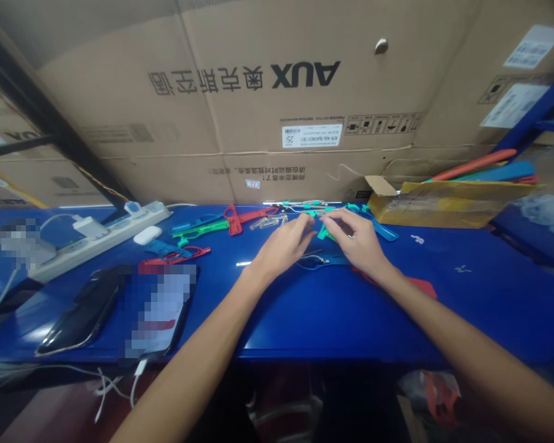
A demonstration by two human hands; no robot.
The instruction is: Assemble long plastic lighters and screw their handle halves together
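Both my hands meet at the middle back of the blue table (332, 314). My left hand (284, 246) has its fingers curled and pinched toward a teal plastic piece (325, 231). My right hand (357, 240) is closed on the same teal piece from the right. Under my hands lies a dark blue plastic frame (321, 263). A red flat piece (420, 286) shows beside my right wrist.
Red (247, 216), green (198, 232) and blue (166, 248) plastic frames lie at the back left, with small clear parts (270, 221). A power strip (96, 237), a white earbud case (146, 234) and two phones (80, 314) sit left. A yellow box (447, 203) stands right. Cardboard cartons (268, 98) wall the back.
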